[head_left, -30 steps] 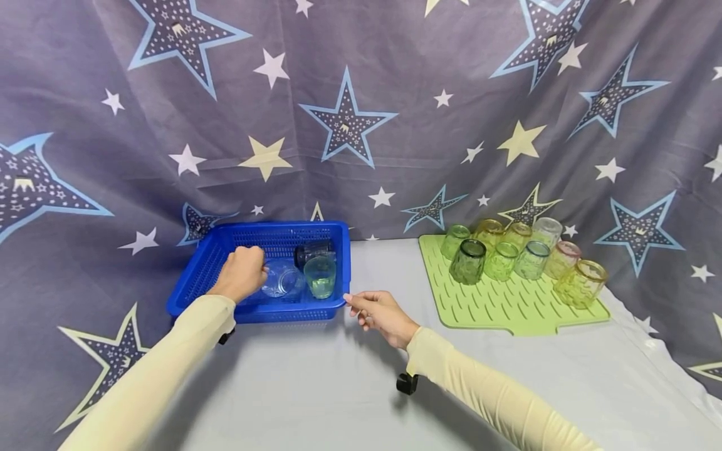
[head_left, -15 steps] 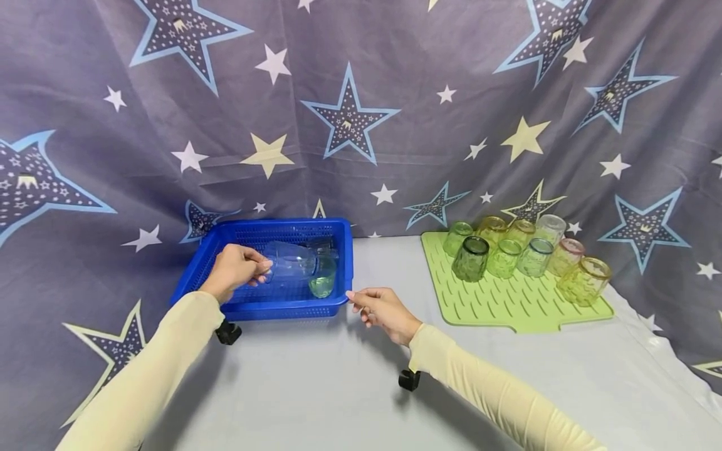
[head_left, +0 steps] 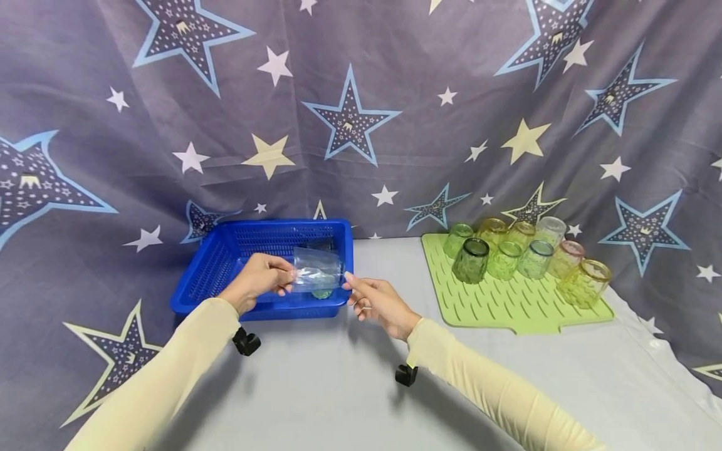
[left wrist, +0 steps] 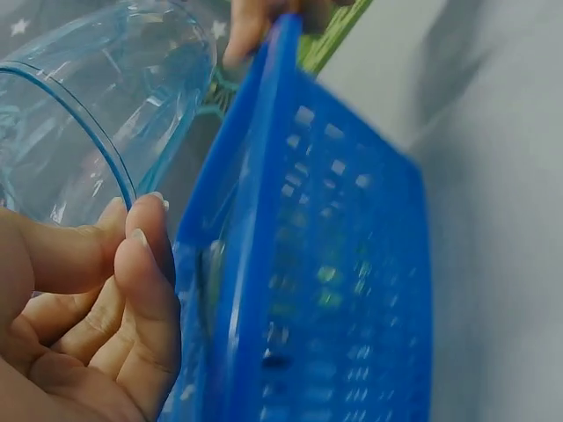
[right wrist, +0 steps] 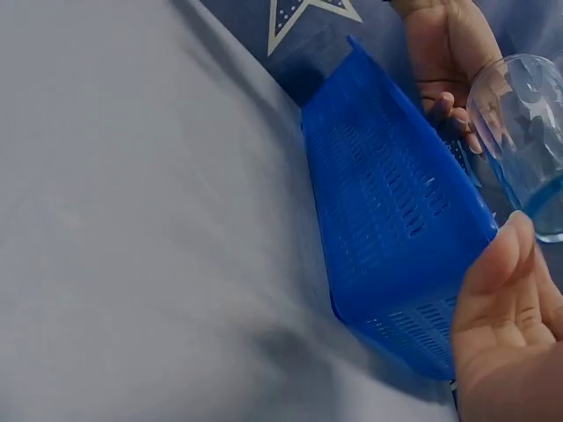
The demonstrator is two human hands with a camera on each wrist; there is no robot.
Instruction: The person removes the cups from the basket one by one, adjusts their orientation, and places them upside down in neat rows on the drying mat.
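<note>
My left hand pinches the rim of a clear, blue-tinted drinking glass between thumb and fingers. The glass lies sideways above the blue basket, its base pointing right. The left wrist view shows the pinched blue rim closely. My right hand is at the basket's front right corner, its thumb and fingertips close to the glass's base. Whether it grips the basket rim, the glass or neither is unclear. Behind the held glass, a dark glass and a green glass in the basket are partly hidden.
On the right of the white-covered table lies a green drying mat. Several coloured glasses stand upside down on it, including a dark green glass and a yellow glass. A star-patterned curtain hangs directly behind the basket and mat.
My left hand has lifted the blue-tinted glass from the basket, turned it sideways and carried it rightward. My right hand has shifted slightly upward at the basket corner, close to the glass.
</note>
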